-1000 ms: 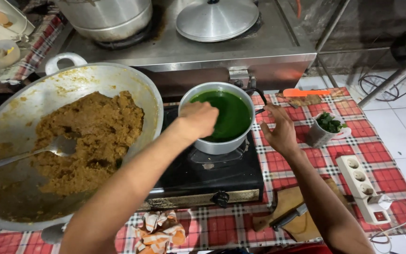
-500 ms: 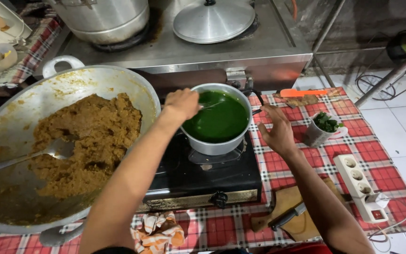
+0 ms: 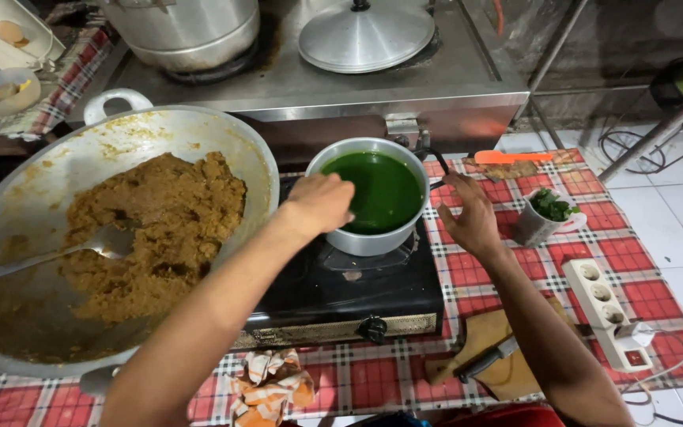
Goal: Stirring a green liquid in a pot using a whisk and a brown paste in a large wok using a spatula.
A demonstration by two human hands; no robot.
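While the right hand (image 3: 472, 217) stays spread beside the pot of green liquid (image 3: 375, 192), the left hand (image 3: 322, 202) has circled back over its near rim, fingers closed, stirring on.

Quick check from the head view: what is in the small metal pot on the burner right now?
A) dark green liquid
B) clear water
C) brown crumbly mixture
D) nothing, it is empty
A: the small metal pot on the stove holds dark green liquid; the brown mixture lies in the large wok beside it.
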